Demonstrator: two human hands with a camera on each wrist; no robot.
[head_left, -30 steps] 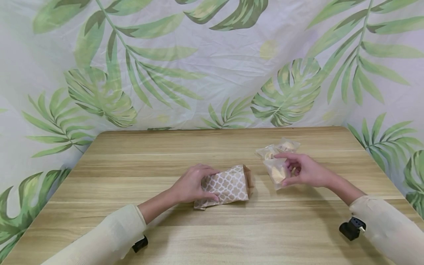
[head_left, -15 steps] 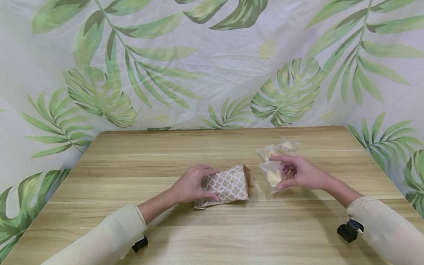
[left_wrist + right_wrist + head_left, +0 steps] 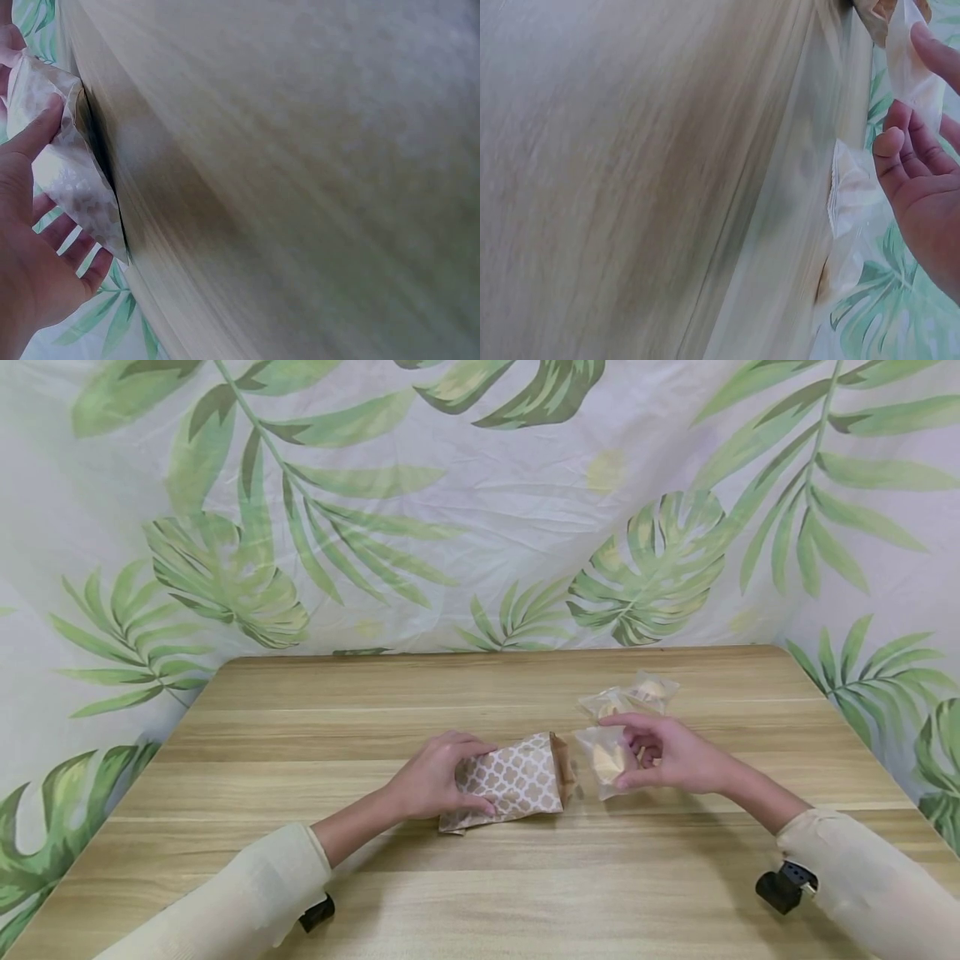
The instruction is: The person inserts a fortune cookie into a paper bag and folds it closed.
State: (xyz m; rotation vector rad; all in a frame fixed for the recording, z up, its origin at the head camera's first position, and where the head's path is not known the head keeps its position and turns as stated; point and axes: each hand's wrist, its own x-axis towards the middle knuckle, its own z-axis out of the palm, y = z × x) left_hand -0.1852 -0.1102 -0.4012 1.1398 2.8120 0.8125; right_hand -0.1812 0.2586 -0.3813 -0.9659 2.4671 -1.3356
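Observation:
A brown paper bag [image 3: 516, 782] with a white lattice pattern lies on its side in the middle of the wooden table [image 3: 480, 877], its mouth facing right. My left hand [image 3: 435, 777] grips the bag's left half, thumb on top; the left wrist view shows the same bag [image 3: 64, 161] in my fingers. My right hand [image 3: 660, 752] pinches a clear packet with a pale cookie [image 3: 606, 760] inside, held just right of the bag's mouth. The right wrist view shows that packet [image 3: 911, 64] between thumb and forefinger.
Two more clear cookie packets [image 3: 630, 695] lie on the table behind my right hand, one also in the right wrist view [image 3: 851, 202]. A leaf-print cloth [image 3: 480, 502] hangs behind and beside the table.
My right hand has carried the clear packet leftward, from near the other packets to just beside the bag's mouth. The left hand and bag have stayed still.

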